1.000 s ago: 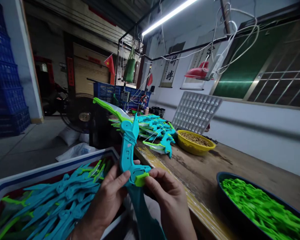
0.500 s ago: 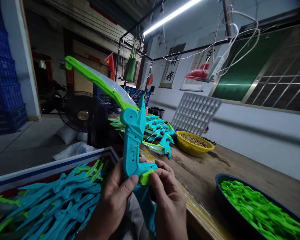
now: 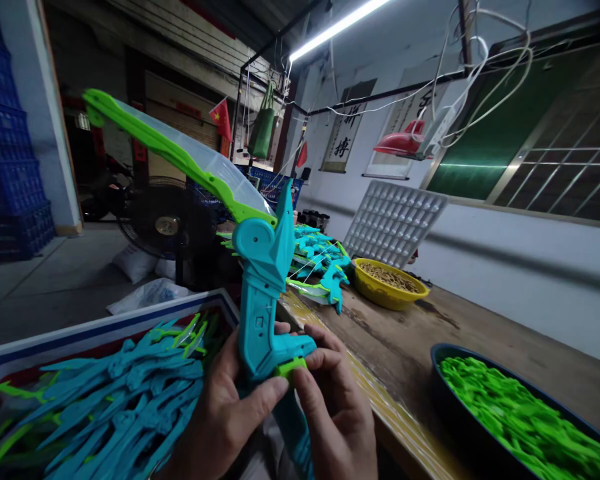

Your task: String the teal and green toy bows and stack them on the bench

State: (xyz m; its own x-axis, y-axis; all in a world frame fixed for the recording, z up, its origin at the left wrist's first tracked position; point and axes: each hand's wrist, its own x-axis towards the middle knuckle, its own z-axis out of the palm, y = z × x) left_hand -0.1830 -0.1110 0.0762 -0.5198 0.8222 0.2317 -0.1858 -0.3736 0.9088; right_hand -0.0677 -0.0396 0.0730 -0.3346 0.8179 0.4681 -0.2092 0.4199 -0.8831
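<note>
A turquoise toy bow (image 3: pixel 261 293) stands upright before me, its lime-green limb with a clear plastic strip (image 3: pixel 190 150) angled up to the left. My left hand (image 3: pixel 235 400) is wrapped round the bow's body, thumb against a small lime-green plastic piece (image 3: pixel 291 366). That piece sits at the bow's short side arm, and my right hand (image 3: pixel 333 400) pinches it between thumb and fingers. The lower part of the bow runs down between both hands, partly hidden by them.
On the left, a white-rimmed crate (image 3: pixel 170 308) holds many turquoise bow parts. Along the wooden table (image 3: pixel 380 340) are a pile of bows (image 3: pixel 320 257), a yellow basin (image 3: pixel 393 293) of small tan pieces and a dark basin (image 3: pixel 460 413) of lime-green parts. A fan (image 3: pixel 167 225) stands behind.
The bow has come closer and shifted left, its green limb reaching further left. The small green piece has turned and now shows a narrower face; both hands keep their hold.
</note>
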